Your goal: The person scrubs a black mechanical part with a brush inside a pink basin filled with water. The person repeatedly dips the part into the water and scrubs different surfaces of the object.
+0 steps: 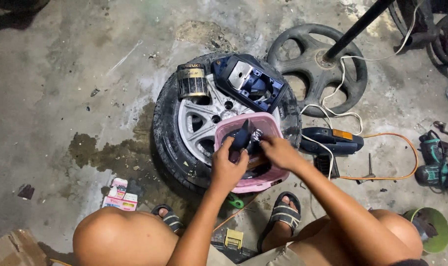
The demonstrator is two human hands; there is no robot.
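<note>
Head view: a dark part (242,135) was gripped by both closed hands, left hand (227,169) and right hand (279,151), over a pink basket (273,178); it perhaps could be dropped if the grip slipped.

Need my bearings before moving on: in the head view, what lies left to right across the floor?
Small printed packet → can on the wheel → left hand → dark part over the pink basin → right hand → heat gun → green power tool.
</note>
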